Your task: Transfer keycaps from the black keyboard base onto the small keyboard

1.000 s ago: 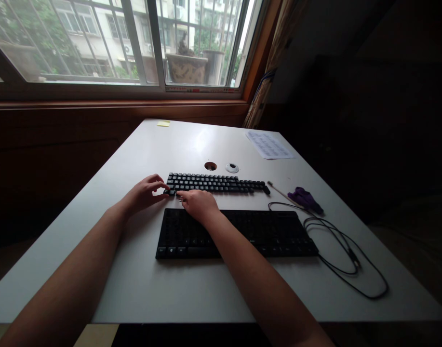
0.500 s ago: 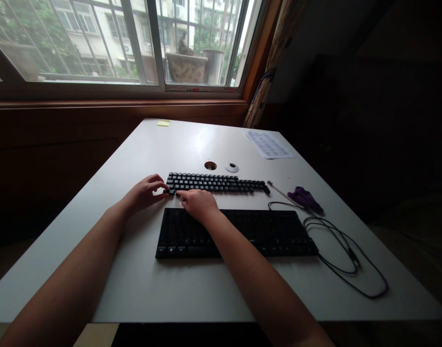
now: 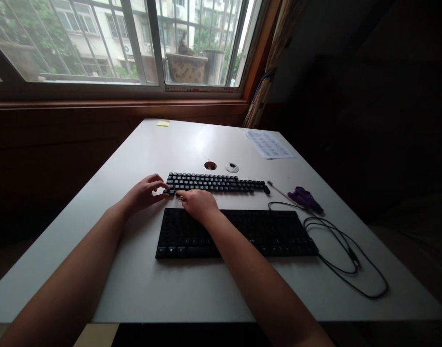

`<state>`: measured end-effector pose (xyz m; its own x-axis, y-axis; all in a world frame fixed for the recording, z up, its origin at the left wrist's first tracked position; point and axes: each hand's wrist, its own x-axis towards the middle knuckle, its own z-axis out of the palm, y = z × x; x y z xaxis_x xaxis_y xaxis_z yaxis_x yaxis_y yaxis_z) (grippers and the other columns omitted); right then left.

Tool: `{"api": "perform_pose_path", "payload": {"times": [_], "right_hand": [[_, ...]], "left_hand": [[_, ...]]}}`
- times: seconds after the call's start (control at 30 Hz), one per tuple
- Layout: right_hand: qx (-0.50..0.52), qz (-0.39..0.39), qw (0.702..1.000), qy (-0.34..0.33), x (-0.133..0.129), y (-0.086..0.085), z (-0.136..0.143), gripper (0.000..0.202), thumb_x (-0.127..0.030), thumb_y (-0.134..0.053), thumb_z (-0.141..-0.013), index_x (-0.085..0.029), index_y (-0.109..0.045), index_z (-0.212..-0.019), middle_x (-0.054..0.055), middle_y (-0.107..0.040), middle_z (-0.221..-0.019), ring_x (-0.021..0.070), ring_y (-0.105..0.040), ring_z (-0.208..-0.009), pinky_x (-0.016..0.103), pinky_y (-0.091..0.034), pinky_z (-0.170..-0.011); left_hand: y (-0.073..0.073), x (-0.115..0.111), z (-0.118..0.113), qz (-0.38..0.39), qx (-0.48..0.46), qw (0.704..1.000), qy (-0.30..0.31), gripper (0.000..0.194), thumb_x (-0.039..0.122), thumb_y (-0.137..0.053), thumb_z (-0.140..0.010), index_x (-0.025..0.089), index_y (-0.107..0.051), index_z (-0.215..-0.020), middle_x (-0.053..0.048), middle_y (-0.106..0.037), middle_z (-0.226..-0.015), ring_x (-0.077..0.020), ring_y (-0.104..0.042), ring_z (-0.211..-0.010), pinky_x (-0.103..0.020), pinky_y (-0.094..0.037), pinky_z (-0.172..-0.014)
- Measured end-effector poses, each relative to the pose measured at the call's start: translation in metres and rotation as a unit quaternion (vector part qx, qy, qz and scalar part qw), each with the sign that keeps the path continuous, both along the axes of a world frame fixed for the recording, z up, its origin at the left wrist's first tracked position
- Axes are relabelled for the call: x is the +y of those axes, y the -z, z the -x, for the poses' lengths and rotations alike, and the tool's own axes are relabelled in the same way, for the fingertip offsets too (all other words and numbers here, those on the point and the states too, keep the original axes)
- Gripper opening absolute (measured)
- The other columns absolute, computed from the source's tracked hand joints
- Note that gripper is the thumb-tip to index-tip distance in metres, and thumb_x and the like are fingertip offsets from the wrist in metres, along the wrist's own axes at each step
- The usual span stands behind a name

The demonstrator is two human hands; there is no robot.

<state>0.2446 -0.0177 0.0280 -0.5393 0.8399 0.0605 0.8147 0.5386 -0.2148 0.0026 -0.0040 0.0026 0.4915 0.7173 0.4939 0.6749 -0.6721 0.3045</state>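
Loose black keycaps (image 3: 206,182) lie in tight rows on the white table (image 3: 134,284). At their near left corner, my left hand (image 3: 144,193) pinches a keycap (image 3: 166,192) between thumb and fingertips. My right hand (image 3: 200,202) is just to the right, its fingers curled down on another keycap at the front of the rows; the palm side is hidden. Below my right wrist and forearm lies a black keyboard (image 3: 278,231). Keycaps sit along its front row, while the area behind is dark and hard to make out.
A black cable (image 3: 345,236) loops on the right. Near it are a thin brush (image 3: 280,191) and a purple cloth (image 3: 305,198). Behind the keycaps are a round table hole (image 3: 210,166) and a ring-shaped cover (image 3: 232,167). Printed paper (image 3: 269,144) and a yellow note (image 3: 163,123) lie farther back.
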Motion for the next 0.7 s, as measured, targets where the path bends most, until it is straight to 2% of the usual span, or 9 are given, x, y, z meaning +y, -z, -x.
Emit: {"api": "perform_pose_path", "payload": {"times": [0.2, 0.4, 0.57, 0.7], "right_hand": [[-0.011, 0.005, 1.000, 0.002, -0.001, -0.002, -0.001, 0.042, -0.036, -0.049, -0.093, -0.040, -0.053, -0.134, -0.001, -0.069, -0.120, 0.0202, -0.066, -0.102, 0.032, -0.049, -0.085], [-0.006, 0.000, 1.000, 0.003, -0.002, -0.003, -0.001, 0.041, -0.035, -0.050, -0.092, -0.040, -0.056, -0.132, -0.001, -0.070, -0.117, 0.0199, -0.066, -0.101, 0.031, -0.049, -0.084], [0.003, -0.001, 1.000, -0.001, -0.001, -0.001, -0.002, 0.041, -0.035, -0.051, -0.091, -0.039, -0.056, -0.131, -0.001, -0.071, -0.116, 0.0199, -0.066, -0.101, 0.031, -0.049, -0.084], [0.004, -0.005, 1.000, -0.005, -0.001, 0.001, -0.002, 0.040, -0.035, -0.050, -0.092, -0.040, -0.056, -0.131, -0.001, -0.071, -0.116, 0.0200, -0.066, -0.100, 0.031, -0.049, -0.083]], "left_hand": [[-0.007, -0.004, -0.001, -0.007, -0.006, 1.000, -0.019, 0.019, 0.036, -0.061, -0.089, 0.019, -0.068, -0.095, -0.006, -0.059, -0.092, -0.0119, -0.054, -0.068, -0.024, -0.048, -0.059], [-0.008, -0.005, 0.002, -0.007, -0.022, 0.993, -0.113, 0.017, 0.030, -0.052, -0.092, 0.017, -0.063, -0.086, -0.003, -0.058, -0.084, -0.0110, -0.051, -0.062, -0.025, -0.043, -0.060], [-0.003, -0.002, 0.009, 0.064, 0.008, 0.988, -0.138, 0.010, 0.027, -0.055, -0.085, 0.019, -0.060, -0.082, -0.001, -0.057, -0.077, -0.0125, -0.051, -0.060, -0.024, -0.040, -0.058], [0.002, -0.001, 0.008, 0.079, 0.023, 0.985, -0.155, 0.010, 0.029, -0.057, -0.083, 0.020, -0.059, -0.079, 0.000, -0.058, -0.075, -0.0139, -0.052, -0.061, -0.025, -0.038, -0.057]]}}
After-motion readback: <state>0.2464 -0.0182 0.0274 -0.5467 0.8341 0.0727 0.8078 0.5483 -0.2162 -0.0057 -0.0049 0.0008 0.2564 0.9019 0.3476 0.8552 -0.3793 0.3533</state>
